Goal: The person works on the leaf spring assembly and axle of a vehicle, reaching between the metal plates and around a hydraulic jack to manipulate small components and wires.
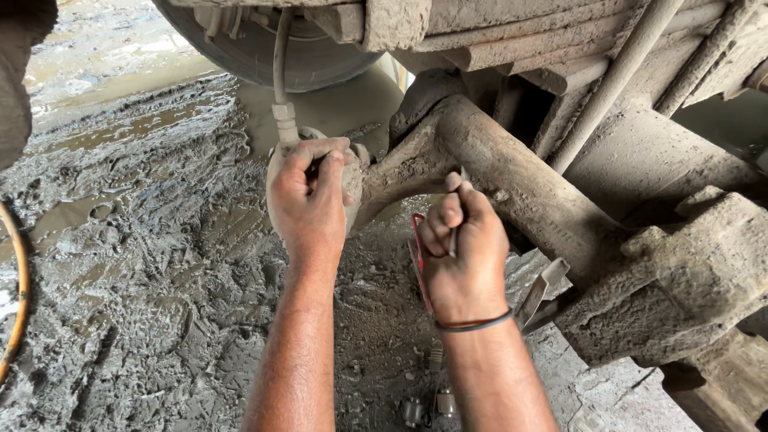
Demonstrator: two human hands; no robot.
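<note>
My left hand is wrapped around a round, mud-caked chamber fixed at the end of a hose under a vehicle. My right hand is closed on a thin metal tool that points up at the bracket beside the chamber. A red-handled tool sits just behind my right hand; whether the hand holds it is hidden. A dark band circles my right wrist. The thick muddy axle arm runs diagonally right behind both hands.
A tyre stands at the top. Wet mud covers the ground at left. An orange hose curves along the left edge. Small metal fittings lie on the ground between my forearms. A flat metal bracket leans near the right.
</note>
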